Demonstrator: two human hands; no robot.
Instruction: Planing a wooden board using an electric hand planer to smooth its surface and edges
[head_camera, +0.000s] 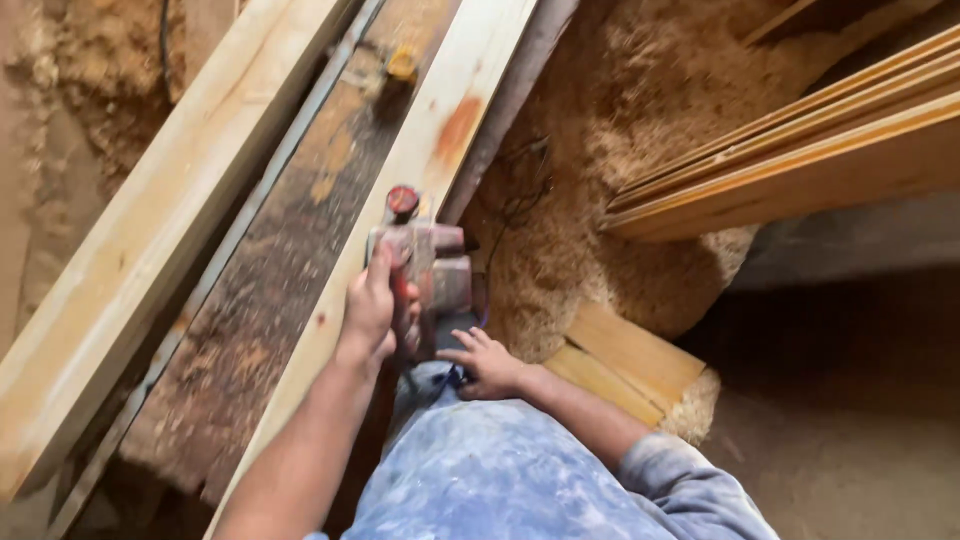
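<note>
**Power planer held on a pale board**

On the long pale board (420, 170) that runs up the middle of the view sits a hand-held power planer (420, 262), grey and dusty, with a round red knob (403, 200) at its far end. The left hand (372, 310) is closed around the planer's handle, fingers wrapped over the top, the bare forearm stretching back toward the camera. The right hand (488, 362) lies lower, just beside the rear of the tool, fingers spread and half open; it seems to rest against a blue cord or the tool's back end, but blur hides the contact, so I cannot tell whether it holds anything. Its arm wears a grey sleeve (690, 480), and a blue, dust-whitened garment (490, 480) fills the bottom of the frame.

Left of the board is a dark, worn bench top (270, 300) strewn with shavings, and beyond that a second thick plank (150, 230) lying parallel. A small yellow object (402, 64) lies on the bench top near the top of the view. To the right, heaps of sawdust (620, 130) cover the floor, with a thin black cable (520, 190) lying across them. A stack of long planks (800, 150) lies at the upper right, and two short offcuts (625, 365) lie near the right forearm.
</note>
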